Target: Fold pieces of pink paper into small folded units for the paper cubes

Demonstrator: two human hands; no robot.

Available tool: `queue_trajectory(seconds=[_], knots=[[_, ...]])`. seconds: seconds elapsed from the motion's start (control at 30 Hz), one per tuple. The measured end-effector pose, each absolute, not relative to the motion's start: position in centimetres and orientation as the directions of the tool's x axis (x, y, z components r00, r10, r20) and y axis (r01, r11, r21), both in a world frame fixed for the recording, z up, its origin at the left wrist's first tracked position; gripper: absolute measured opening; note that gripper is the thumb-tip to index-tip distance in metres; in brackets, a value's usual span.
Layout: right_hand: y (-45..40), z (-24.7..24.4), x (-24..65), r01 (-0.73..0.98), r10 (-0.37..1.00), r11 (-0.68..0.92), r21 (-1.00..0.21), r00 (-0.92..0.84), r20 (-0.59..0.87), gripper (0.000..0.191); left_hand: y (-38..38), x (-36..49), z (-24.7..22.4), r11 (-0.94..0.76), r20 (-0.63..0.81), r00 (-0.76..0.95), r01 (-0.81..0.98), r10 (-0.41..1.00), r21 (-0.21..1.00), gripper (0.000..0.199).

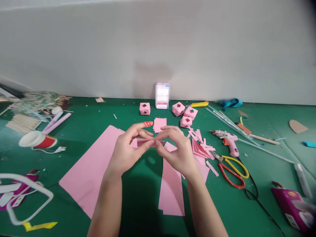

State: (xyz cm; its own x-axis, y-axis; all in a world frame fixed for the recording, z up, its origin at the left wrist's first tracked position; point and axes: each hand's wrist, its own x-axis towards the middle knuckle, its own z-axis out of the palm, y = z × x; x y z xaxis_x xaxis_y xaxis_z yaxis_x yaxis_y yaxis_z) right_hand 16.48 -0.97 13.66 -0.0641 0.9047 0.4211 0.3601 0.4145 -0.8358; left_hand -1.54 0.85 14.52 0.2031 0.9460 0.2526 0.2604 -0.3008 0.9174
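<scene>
Between my two hands is a small piece of folded pink paper (144,142), partly hidden by the fingers. My left hand (130,144) pinches its left part, and one finger wears a red wrap. From the other side my right hand (172,144) pinches it, thumb and fingertips meeting the left ones. Just beyond the hands lies a stack of small pink paper squares (160,125). Under the right forearm are long pink paper strips (172,194), and a large pink sheet (91,174) lies by the left arm.
Folded pink paper boxes (144,109) stand near a propped phone (162,95) at the wall. Right are paper scraps (197,134), scissors (232,169), a pink glue gun (228,141) with its cord and a yellow cutter (199,104). Left are a paper cup (37,139) and wooden sticks (23,123).
</scene>
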Motion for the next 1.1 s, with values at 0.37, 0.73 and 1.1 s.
queue_trajectory(seconds=[0.37, 0.73, 1.1], knots=[[-0.6, 13.4, 18.6, 0.393, 0.935, 0.339, -0.855, -0.045, 0.351, 0.011, 0.9, -0.9, 14.2, -0.310, 0.275, 0.157, 0.286, 0.948, 0.906, 0.044], [0.6, 11.7, 20.7, 0.521, 0.892, 0.202, -0.829, 0.252, 0.376, 0.006, 0.9, -1.4, 15.1, -0.309, 0.311, 0.023, 0.212, 0.950, 0.927, 0.025], [-0.8, 13.5, 17.8, 0.284, 0.929, 0.365, -0.887, -0.043, 0.368, 0.007, 1.1, -1.2, 14.3, -0.284, 0.270, 0.089, 0.233, 0.959, 0.930, 0.033]])
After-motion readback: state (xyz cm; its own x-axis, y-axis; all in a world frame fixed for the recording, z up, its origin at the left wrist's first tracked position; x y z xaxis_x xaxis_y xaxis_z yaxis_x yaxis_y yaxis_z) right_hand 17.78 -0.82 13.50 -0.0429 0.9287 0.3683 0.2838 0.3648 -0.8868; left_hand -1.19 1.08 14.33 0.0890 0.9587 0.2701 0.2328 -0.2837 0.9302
